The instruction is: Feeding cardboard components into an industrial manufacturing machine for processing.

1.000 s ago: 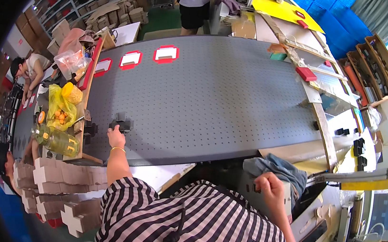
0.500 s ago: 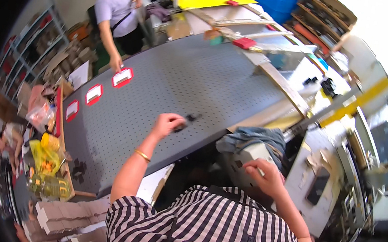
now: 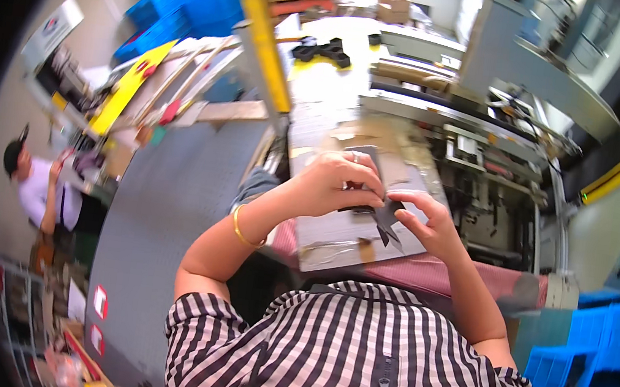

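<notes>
- Head view, far left: a co-worker (image 3: 50,191) stands beyond the grey table (image 3: 162,215), whose near end carries two red-edged cards (image 3: 100,302).
- Left hand (image 3: 343,186): thumb and fingertips are drawn together, pinching the left edge of the dark piece (image 3: 387,219). A light, steady hold close to the edge would likely serve best, as pressing harder might crease it.
- Between the hands, above the bench (image 3: 324,237): the piece looks thin, stiff and matt dark grey, with pointed flaps angled downward, one catching light. Fingers hide its upper part, so its full outline cannot be told.
- Right hand (image 3: 433,224): thumb and forefinger are slightly parted at the piece's right side; whether they grip it, I cannot tell. Working one flap at a time, with the left hand as anchor, seems safest.
- Further right: a metal machine (image 3: 483,183) stands beside the bench.
</notes>
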Demonstrator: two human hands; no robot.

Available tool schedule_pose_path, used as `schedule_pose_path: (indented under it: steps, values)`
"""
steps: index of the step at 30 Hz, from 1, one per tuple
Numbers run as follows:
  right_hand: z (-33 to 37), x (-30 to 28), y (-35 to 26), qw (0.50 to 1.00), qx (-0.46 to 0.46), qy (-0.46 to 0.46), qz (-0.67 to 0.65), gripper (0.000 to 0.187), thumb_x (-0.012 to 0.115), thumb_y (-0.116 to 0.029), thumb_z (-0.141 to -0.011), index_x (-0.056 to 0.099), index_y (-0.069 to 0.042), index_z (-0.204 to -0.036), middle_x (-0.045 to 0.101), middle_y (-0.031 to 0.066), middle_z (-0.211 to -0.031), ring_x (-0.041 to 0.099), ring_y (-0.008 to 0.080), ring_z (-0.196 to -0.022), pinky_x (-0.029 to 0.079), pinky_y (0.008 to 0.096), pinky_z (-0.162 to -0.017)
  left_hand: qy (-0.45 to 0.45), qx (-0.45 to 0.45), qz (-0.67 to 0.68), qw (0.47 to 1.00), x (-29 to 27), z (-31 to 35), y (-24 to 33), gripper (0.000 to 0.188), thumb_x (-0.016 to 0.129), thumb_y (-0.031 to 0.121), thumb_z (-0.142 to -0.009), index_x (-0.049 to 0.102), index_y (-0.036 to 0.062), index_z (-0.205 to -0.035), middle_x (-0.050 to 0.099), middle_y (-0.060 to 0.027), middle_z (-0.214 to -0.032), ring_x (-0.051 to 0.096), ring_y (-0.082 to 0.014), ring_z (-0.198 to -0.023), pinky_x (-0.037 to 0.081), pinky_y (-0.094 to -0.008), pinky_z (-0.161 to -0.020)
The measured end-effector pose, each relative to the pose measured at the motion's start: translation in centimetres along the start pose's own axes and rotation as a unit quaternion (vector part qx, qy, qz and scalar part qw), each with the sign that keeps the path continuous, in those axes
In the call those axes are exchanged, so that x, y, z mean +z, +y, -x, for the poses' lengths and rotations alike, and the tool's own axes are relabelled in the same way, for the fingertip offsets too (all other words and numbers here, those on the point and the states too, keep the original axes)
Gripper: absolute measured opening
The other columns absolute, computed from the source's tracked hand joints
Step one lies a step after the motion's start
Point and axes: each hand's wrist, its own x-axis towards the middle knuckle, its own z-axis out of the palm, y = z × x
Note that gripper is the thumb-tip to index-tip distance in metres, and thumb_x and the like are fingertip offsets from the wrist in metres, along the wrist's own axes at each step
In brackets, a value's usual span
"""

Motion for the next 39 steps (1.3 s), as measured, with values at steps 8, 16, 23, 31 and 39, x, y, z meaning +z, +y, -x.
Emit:
schedule_pose_path:
  steps: [8,16,23,31,39]
  values:
    - [0.1,-7.4,4.2,0.991,0.015,0.131,0.011,0.046,0.074,-0.024,-0.082,0.06,-0.005,-0.121,0.066,0.0093,-0.109,0.059,0.024,-0.105,0.044,0.0348,-0.094,-0.11,-0.054,-0.008,0.992,3.5,-9.3,-4.8,0.026,0.082,0.02,-0.072,0.07,0.0115,-0.093,0.062,-0.0062,-0.104,0.056,-0.0242,-0.101,0.047,-0.0365,-0.083]
    - [-7.6,-17.5,9.7,0.965,-0.054,0.176,0.189,0.057,0.075,-0.029,-0.079,0.055,-0.007,-0.127,0.067,0.007,-0.104,0.058,0.025,-0.099,0.043,0.0389,-0.092,0.055,-0.004,-0.031,0.998,5.4,-19.3,-12.5,0.042,0.082,0.014,-0.07,0.065,0.0091,-0.108,0.064,-0.0059,-0.11,0.056,-0.0228,-0.108,0.045,-0.0368,-0.093]
    - [-19.7,-29.2,20.8,0.985,0.032,0.171,-0.001,0.066,0.073,-0.03,-0.085,0.045,0.008,-0.131,0.069,0.0132,-0.098,0.064,0.0163,-0.089,0.052,0.0299,-0.082,0.073,-0.075,0.093,0.99,2.7,-34.7,-22.6,0.058,0.074,0.008,-0.083,0.047,0.0041,-0.134,0.067,-0.0113,-0.1,0.064,-0.0126,-0.091,0.052,-0.0247,-0.08]
    - [-22.4,-31.5,17.3,0.949,-0.072,0.198,0.236,0.06,0.072,-0.035,-0.086,0.049,-0.006,-0.134,0.067,0.0078,-0.111,0.063,0.018,-0.102,0.046,0.032,-0.095,0.154,0.04,-0.056,0.986,1.4,-39.3,-21.8,0.079,0.084,0.032,-0.072,0.045,0.0135,-0.138,0.07,-0.0069,-0.103,0.059,-0.0227,-0.094,0.048,-0.0362,-0.087]
    - [-7.4,-7.7,9.3,0.996,0.042,0.025,-0.074,0.014,0.058,-0.01,-0.092,0.067,0.001,-0.096,0.068,0.0102,-0.09,0.065,0.0152,-0.083,0.05,0.0269,-0.077,0.028,-0.086,0.071,0.993,2.0,-15.6,-16.7,0.045,0.075,0.02,-0.082,0.061,0.0094,-0.124,0.066,-0.0085,-0.116,0.062,-0.0175,-0.106,0.05,-0.0319,-0.087]
